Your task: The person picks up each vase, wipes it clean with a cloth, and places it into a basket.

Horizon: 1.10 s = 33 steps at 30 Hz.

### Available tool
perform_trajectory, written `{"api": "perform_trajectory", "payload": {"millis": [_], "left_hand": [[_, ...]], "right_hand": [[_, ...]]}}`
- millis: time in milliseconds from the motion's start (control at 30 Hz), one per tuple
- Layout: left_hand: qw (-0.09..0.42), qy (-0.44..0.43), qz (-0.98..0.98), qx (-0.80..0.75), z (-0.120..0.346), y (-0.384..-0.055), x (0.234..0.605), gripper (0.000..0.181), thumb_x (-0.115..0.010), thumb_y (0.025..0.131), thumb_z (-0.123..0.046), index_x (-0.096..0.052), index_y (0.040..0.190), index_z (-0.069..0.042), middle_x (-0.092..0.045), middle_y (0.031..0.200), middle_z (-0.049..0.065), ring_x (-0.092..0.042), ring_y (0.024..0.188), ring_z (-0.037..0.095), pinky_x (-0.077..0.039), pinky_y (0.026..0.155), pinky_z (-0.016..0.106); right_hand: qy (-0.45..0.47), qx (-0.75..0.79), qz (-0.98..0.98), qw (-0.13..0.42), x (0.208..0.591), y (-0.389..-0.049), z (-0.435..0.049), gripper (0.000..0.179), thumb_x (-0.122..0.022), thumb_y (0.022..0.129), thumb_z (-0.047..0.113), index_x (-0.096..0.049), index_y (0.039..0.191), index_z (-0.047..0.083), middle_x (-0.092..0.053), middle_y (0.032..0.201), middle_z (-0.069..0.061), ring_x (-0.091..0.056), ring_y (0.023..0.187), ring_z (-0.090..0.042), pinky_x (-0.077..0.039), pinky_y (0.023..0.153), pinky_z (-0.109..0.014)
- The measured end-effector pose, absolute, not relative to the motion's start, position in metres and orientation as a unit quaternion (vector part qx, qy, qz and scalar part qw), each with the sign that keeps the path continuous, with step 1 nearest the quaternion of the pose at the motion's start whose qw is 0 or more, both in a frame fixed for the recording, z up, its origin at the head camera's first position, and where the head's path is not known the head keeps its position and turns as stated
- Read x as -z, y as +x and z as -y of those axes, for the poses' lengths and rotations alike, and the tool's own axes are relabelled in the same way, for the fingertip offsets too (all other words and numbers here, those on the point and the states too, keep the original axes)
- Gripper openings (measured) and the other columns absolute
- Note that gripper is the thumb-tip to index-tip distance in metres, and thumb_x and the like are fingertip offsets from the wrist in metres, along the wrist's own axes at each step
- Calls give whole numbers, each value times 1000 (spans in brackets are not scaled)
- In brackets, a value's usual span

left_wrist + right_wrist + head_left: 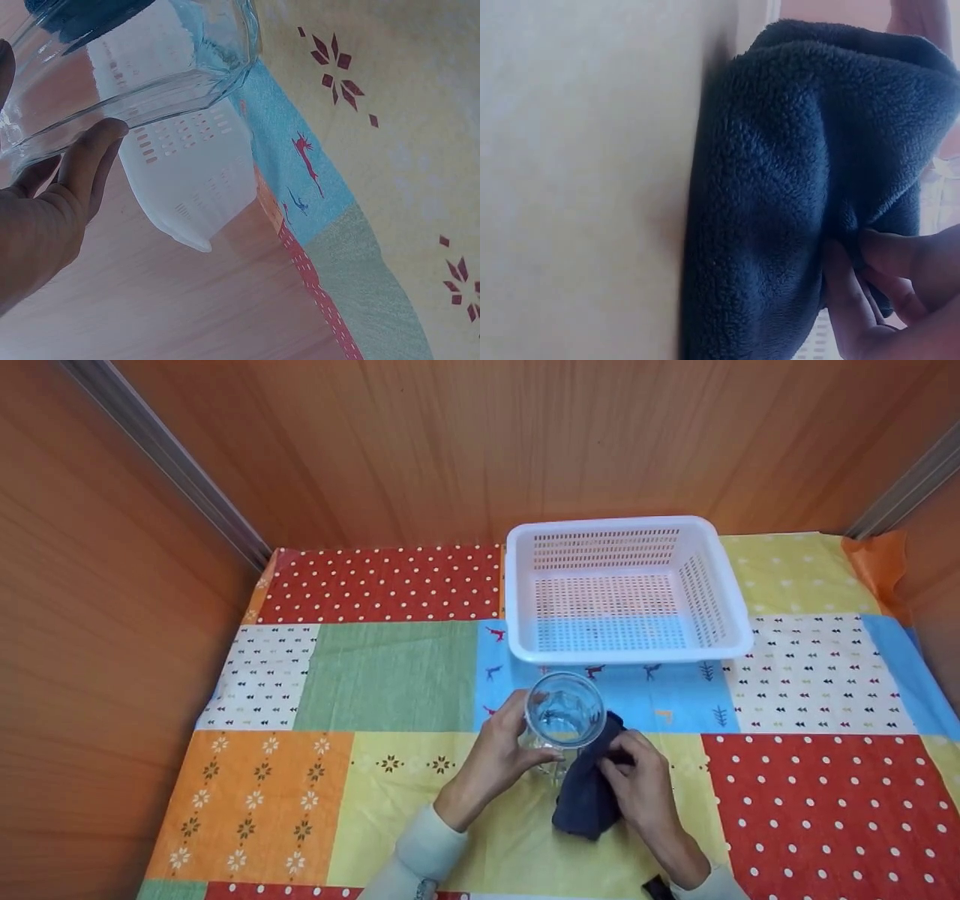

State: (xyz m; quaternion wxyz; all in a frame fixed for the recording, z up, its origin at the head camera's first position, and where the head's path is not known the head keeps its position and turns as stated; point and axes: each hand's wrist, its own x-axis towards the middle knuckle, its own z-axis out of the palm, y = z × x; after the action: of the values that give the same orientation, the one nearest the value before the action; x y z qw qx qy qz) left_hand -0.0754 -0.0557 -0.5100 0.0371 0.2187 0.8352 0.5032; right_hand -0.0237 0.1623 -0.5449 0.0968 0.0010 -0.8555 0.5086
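Observation:
A clear glass jar (565, 711) stands up from the cloth-covered table with its round mouth toward the head camera. My left hand (501, 750) grips the jar's left side, thumb in front and fingers behind. In the left wrist view the fingers curl against the glass wall of the jar (172, 94). My right hand (643, 784) pinches a dark blue-grey fluffy cloth (589, 799), which hangs against the jar's right side. The right wrist view shows the thumb and fingers bunching a fold of the cloth (772, 172).
A white perforated plastic basket (626, 656) sits just beyond the jar, near the wooden back wall (480, 450). A patchwork tablecloth (405, 675) covers the table. A wooden side panel (112, 645) stands at the left, and an orange piece of fabric (879, 566) lies at the far right corner.

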Motion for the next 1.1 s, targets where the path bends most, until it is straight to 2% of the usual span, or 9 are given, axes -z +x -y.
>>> {"api": "perform_trajectory", "payload": {"millis": [167, 333, 700, 833, 1000, 1100], "left_hand": [[11, 229, -840, -492, 55, -75, 512, 76, -95, 76, -10, -56, 141, -6, -63, 133, 8, -63, 124, 20, -60, 99, 37], [22, 229, -834, -502, 56, -76, 512, 78, -95, 77, -9, -55, 144, -3, -62, 136, 10, -61, 128, 21, -57, 103, 36], [34, 231, -826, -514, 56, -76, 511, 80, -93, 78, -7, -53, 148, -5, -60, 140, 16, -60, 130, 21, -55, 106, 37], [32, 231, -829, -508, 56, -76, 511, 79, -94, 78, -8, -53, 146, -3, -61, 138, 12, -60, 129, 21, -56, 105, 37], [26, 231, -831, -505, 56, -75, 511, 78, -94, 78, -7, -54, 145, -6, -61, 137, 8, -61, 128, 20, -57, 104, 37], [22, 229, -836, -499, 56, -75, 511, 79, -95, 77, -9, -54, 145, -9, -61, 137, 7, -61, 128, 20, -58, 102, 37]], "right_hand": [[3, -524, 842, 129, 529, -23, -156, 27, -75, 83, -21, -68, 86, 5, -62, 92, -2, -68, 92, -13, -61, 77, -21], [-12, -549, 824, 141, 511, -22, -151, 26, -75, 83, -21, -71, 86, 5, -63, 93, -4, -69, 93, -15, -58, 78, -14], [-6, -544, 826, 149, 514, -22, -150, 26, -73, 84, -22, -71, 87, 4, -63, 93, -7, -65, 91, -9, -57, 80, -12], [-1, -524, 840, 142, 521, -22, -153, 27, -74, 84, -21, -70, 87, 6, -64, 94, -4, -66, 93, -11, -58, 81, -15], [9, -501, 856, 129, 531, -22, -157, 27, -75, 83, -20, -67, 85, 6, -63, 91, -2, -67, 92, -16, -63, 76, -27], [7, -498, 859, 116, 537, -23, -160, 26, -75, 82, -20, -65, 85, 4, -62, 90, -4, -66, 90, -16, -62, 72, -25]]}}
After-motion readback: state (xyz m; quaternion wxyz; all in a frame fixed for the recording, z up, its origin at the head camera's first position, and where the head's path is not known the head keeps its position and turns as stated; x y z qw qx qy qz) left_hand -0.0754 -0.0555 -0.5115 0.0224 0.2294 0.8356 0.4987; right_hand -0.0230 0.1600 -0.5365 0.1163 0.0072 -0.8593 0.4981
